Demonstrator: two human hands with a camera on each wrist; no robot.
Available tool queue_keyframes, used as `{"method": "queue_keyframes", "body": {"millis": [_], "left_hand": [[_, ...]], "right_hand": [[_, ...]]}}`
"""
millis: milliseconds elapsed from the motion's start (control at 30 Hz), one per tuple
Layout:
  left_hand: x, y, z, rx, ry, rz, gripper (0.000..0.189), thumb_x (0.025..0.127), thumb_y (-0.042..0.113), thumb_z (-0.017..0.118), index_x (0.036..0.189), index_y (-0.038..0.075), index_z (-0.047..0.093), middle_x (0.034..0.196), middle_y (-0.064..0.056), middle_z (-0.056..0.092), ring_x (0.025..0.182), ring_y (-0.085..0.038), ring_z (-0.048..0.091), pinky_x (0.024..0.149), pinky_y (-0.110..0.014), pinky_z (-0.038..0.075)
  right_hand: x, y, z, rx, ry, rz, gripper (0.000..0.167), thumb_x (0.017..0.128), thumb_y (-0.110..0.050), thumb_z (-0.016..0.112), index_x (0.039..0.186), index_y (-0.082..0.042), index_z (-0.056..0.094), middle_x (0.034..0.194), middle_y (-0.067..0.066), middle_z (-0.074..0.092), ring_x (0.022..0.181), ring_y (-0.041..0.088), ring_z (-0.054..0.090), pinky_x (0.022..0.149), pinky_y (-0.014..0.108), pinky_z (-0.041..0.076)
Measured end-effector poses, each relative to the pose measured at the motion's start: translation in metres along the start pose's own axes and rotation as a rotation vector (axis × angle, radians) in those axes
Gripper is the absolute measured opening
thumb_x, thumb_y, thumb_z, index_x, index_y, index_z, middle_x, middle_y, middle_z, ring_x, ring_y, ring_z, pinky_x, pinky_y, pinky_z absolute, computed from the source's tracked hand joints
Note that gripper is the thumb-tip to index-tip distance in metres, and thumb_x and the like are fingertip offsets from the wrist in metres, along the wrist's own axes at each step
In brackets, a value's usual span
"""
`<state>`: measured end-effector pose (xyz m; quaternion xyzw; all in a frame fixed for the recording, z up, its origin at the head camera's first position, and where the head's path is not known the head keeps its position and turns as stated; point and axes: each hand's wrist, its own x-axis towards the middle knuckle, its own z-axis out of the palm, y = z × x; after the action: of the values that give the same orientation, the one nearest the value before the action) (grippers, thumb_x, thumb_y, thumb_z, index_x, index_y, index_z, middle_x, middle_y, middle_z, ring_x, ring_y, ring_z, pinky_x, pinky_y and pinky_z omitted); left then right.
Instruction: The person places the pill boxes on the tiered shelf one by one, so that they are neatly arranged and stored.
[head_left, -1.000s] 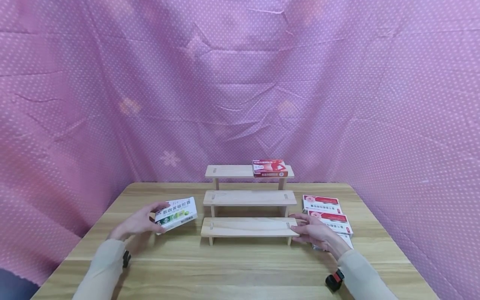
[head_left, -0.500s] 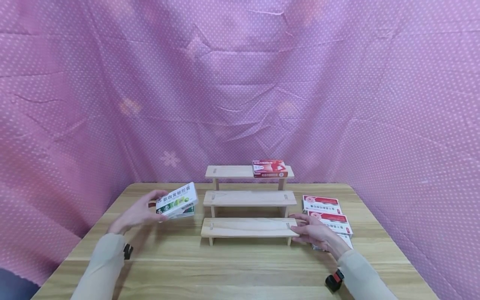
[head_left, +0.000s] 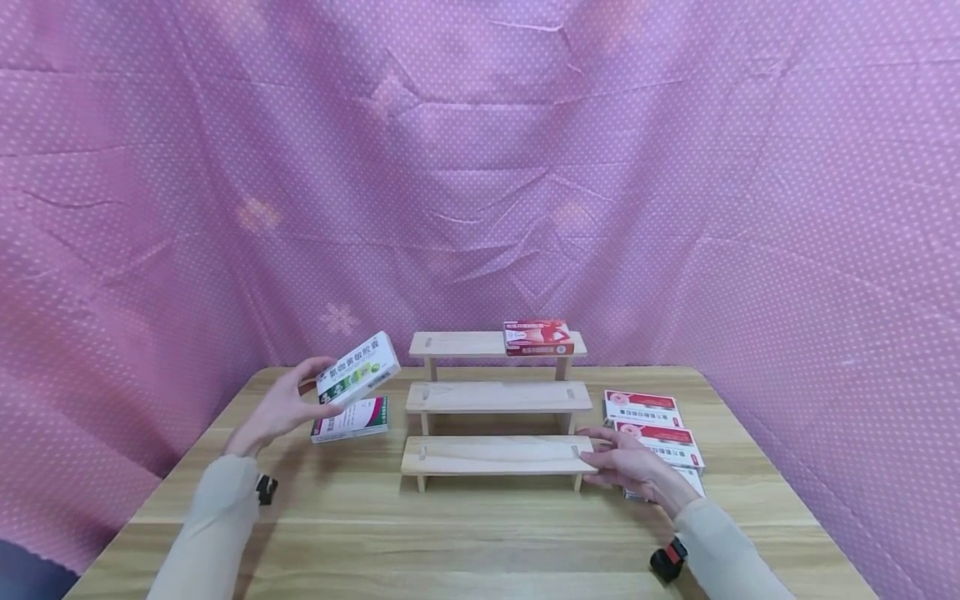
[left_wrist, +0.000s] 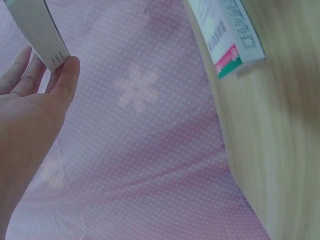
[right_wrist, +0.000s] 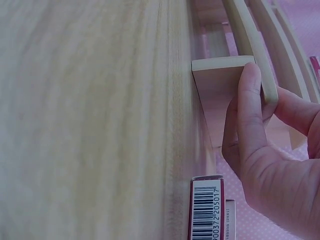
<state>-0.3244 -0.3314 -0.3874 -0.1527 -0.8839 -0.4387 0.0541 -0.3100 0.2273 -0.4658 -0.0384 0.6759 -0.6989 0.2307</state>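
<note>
My left hand [head_left: 288, 404] grips a white and green medicine box [head_left: 360, 371] by its left end, thumb and fingers on opposite edges. The box is tilted, raised above a second medicine box [head_left: 369, 421], white with pink and green, lying on the table. In the left wrist view the held box [left_wrist: 40, 35] shows only its pale end. My right hand [head_left: 633, 467] holds the right end of the lowest step of a three-tier wooden display stand [head_left: 495, 454]. In the right wrist view, the thumb lies over the board [right_wrist: 267, 90] and fingers reach beneath it.
A red medicine box [head_left: 538, 337] lies at the right of the top step. Several white and red medicine boxes [head_left: 663, 450] overlap on the table, right of the stand. Pink dotted cloth [head_left: 480, 183] hangs behind the wooden table [head_left: 450, 542].
My left hand has lifted the white and green box up off the one beneath, uncovering that lower box and tilting the held one. The right hand stays on the stand.
</note>
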Motion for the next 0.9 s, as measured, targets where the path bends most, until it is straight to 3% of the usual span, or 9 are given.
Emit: {"method": "queue_keyframes", "body": {"millis": [367, 667, 900], "left_hand": [[0.013, 0.020, 0.004, -0.071, 0.021, 0.046, 0.088, 0.077, 0.027, 0.083, 0.150, 0.011, 0.036, 0.150, -0.016, 0.041, 0.138, -0.040, 0.039, 0.112, -0.055, 0.036], [0.024, 0.028, 0.016, -0.107, 0.025, 0.079, 0.086, 0.078, 0.024, 0.083, 0.150, 0.010, 0.037, 0.151, -0.016, 0.040, 0.139, -0.040, 0.039, 0.108, -0.037, 0.044], [0.029, 0.027, 0.037, -0.171, 0.047, 0.044, 0.083, 0.078, 0.026, 0.083, 0.148, 0.012, 0.041, 0.146, -0.016, 0.046, 0.136, -0.039, 0.044, 0.108, -0.048, 0.044]], "right_hand": [[0.001, -0.002, 0.002, -0.023, -0.001, -0.002, 0.068, 0.094, -0.009, 0.063, 0.151, 0.000, 0.027, 0.125, 0.019, 0.055, 0.100, 0.022, 0.066, 0.092, 0.041, 0.058], [0.001, -0.002, 0.002, -0.004, -0.010, 0.009, 0.072, 0.093, -0.009, 0.065, 0.152, 0.000, 0.025, 0.128, 0.020, 0.054, 0.102, 0.023, 0.066, 0.093, 0.041, 0.057], [-0.002, -0.001, 0.001, -0.005, -0.020, -0.011, 0.071, 0.094, -0.008, 0.063, 0.152, 0.002, 0.023, 0.126, 0.020, 0.055, 0.103, 0.023, 0.065, 0.094, 0.041, 0.057]]}}
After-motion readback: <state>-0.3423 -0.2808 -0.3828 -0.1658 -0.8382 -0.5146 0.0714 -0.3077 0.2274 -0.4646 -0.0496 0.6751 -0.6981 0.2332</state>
